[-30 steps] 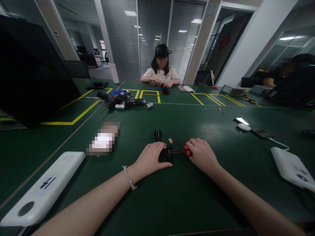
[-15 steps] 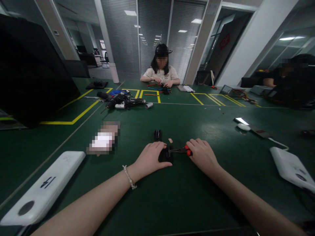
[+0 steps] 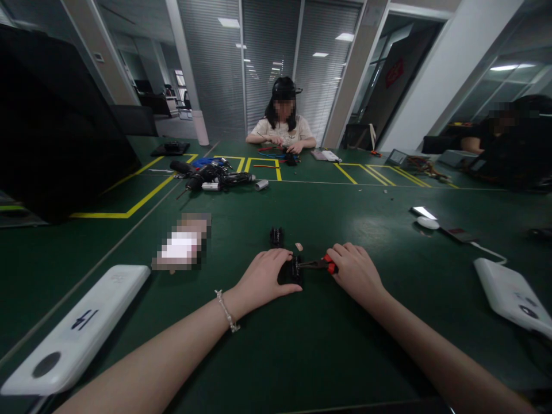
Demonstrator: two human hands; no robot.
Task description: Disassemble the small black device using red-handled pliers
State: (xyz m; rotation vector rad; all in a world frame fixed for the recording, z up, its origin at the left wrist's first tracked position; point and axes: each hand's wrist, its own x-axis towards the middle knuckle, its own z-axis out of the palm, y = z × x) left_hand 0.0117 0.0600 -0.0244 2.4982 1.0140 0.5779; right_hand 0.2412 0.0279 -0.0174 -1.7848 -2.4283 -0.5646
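My left hand (image 3: 265,275) is closed round the left side of a small black part (image 3: 294,277), which rests on the green table; its exact kind is hard to make out. My right hand (image 3: 356,269) grips red-handled pliers (image 3: 318,264) from the right. The pliers' narrow metal jaws point left and reach the black part's right side. Whether the jaws pinch anything is too small to tell. Just beyond my left hand stands another small black part (image 3: 276,236). A small pinkish scrap (image 3: 299,246) lies near the plier tips.
White power banks lie left (image 3: 81,328) and right (image 3: 511,293). A blurred-out phone-like object (image 3: 183,244) is left of my hands. Farther off are a power drill (image 3: 200,177) and cables. Across the table a person (image 3: 282,123) handles wires. A dark screen (image 3: 56,126) stands at left.
The plier handles have shifted very slightly in my right hand. My left hand and the black part stay in place.
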